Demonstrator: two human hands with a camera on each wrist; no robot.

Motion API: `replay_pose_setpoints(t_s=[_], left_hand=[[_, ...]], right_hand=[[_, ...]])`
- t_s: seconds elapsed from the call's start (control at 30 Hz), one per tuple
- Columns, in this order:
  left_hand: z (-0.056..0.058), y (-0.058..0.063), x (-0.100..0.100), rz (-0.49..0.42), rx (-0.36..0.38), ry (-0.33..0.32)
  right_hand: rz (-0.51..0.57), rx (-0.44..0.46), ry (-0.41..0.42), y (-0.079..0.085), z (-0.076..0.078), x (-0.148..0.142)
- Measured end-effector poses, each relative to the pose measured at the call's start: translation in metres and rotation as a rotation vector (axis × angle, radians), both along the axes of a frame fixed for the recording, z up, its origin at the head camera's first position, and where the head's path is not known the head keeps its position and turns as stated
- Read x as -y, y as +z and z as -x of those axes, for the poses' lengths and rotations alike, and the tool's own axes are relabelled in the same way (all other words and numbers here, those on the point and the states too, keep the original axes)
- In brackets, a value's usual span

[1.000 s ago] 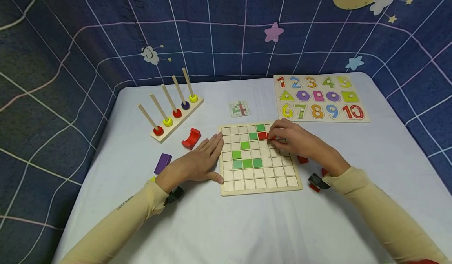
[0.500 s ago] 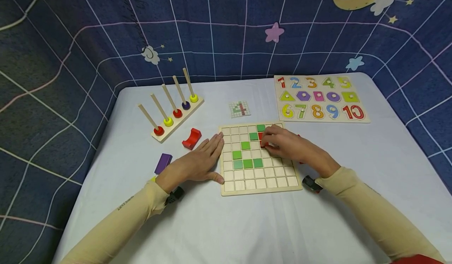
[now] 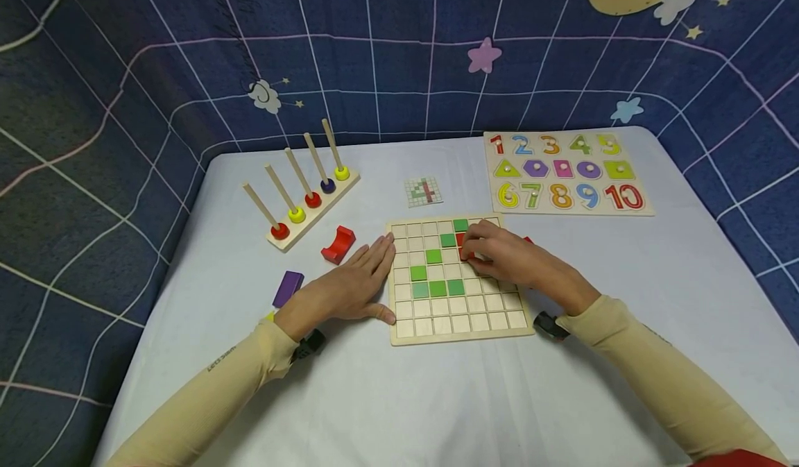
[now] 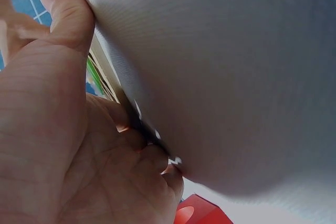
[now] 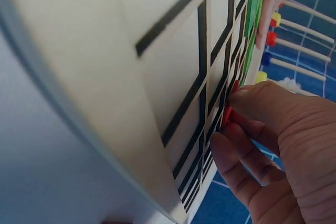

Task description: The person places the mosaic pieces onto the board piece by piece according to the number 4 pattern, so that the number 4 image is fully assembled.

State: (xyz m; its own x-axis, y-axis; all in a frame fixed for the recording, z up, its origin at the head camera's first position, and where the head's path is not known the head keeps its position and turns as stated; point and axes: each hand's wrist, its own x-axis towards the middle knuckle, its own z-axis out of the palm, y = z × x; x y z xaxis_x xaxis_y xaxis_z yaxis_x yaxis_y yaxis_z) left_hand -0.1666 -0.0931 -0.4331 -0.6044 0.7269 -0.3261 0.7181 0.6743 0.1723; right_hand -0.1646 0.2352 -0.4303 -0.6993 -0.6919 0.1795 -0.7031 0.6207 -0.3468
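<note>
A light wooden grid board (image 3: 458, 325) lies on the white table, with several green tiles (image 3: 433, 257) set in its squares. My left hand (image 3: 349, 283) rests with straight fingers against the board's left edge, the thumb near its lower left corner. Over the upper right part of the board, my right hand (image 3: 505, 255) pinches a red square tile (image 5: 228, 113) low at the grid, its thumb on the tile. Another red tile (image 3: 460, 239) sits just above it in the head view, partly hidden by the fingers.
Left of the board stand a peg stand (image 3: 312, 210) with coloured rings, a red arch block (image 3: 339, 245) and a purple block (image 3: 288, 289). Behind lie a small pattern card (image 3: 423, 192) and a number puzzle board (image 3: 568, 175). A red piece (image 3: 527, 239) shows past the right hand.
My right hand has moved a little left and down over the grid with the red tile, then stayed there for the last half second. My left hand has kept its place.
</note>
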Motion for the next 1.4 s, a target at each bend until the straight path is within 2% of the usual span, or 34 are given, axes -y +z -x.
replay_pose_setpoints(t_s=[0.33,0.5,0.77,1.1,1.4], left_hand=[[0.001,0.001,0.000,0.009,0.012,0.008],[0.000,0.001,-0.001,0.001,0.012,0.006],[0.000,0.000,-0.002,-0.001,0.002,0.004],[0.000,0.001,-0.002,0.006,0.006,0.012],[0.000,-0.001,-0.001,0.007,0.006,0.012]], right_hand=[[-0.001,0.009,-0.009,0.000,-0.001,-0.001],[0.037,-0.025,0.006,0.000,-0.002,-0.004],[0.031,-0.062,-0.031,0.008,-0.006,-0.022],[-0.043,0.051,-0.163,0.016,-0.018,-0.045],[-0.078,0.027,-0.228,0.015,-0.021,-0.068]])
